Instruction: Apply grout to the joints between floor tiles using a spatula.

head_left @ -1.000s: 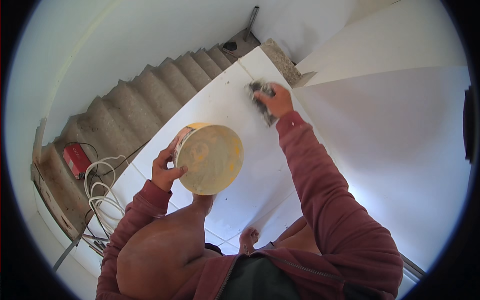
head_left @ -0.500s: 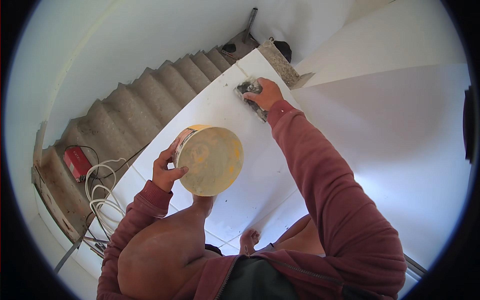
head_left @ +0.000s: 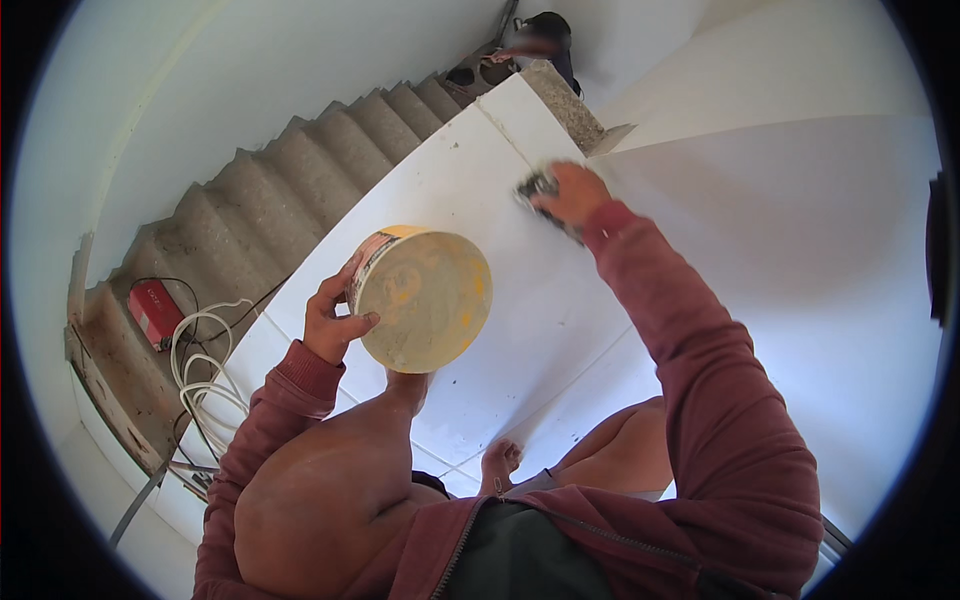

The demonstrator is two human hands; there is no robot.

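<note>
My left hand [head_left: 335, 315] grips the rim and side of a yellow-and-white plastic bucket [head_left: 425, 305], thumb over the edge. The bucket is tilted, so its mouth faces me and its pale, smeared inside shows. Out to the right, my right hand [head_left: 580, 195] is closed around a flat dark pad smeared with white [head_left: 538, 187], blurred by motion; its exact kind is unclear. The pad lies against the white tiled surface [head_left: 470, 200], close to a joint line running toward the far edge.
Concrete stairs [head_left: 300, 180] run along the left beyond the slab's edge. A red box [head_left: 156, 313] and coiled white hose [head_left: 205, 395] lie there. Another person [head_left: 545, 45] bends near a rough concrete block [head_left: 562, 105] at the far end. A white wall [head_left: 780, 210] rises at right.
My right hand has moved right with the pad, away from the far joint line's end. The bucket has shifted slightly up in view. More of the other person now shows at the far end.
</note>
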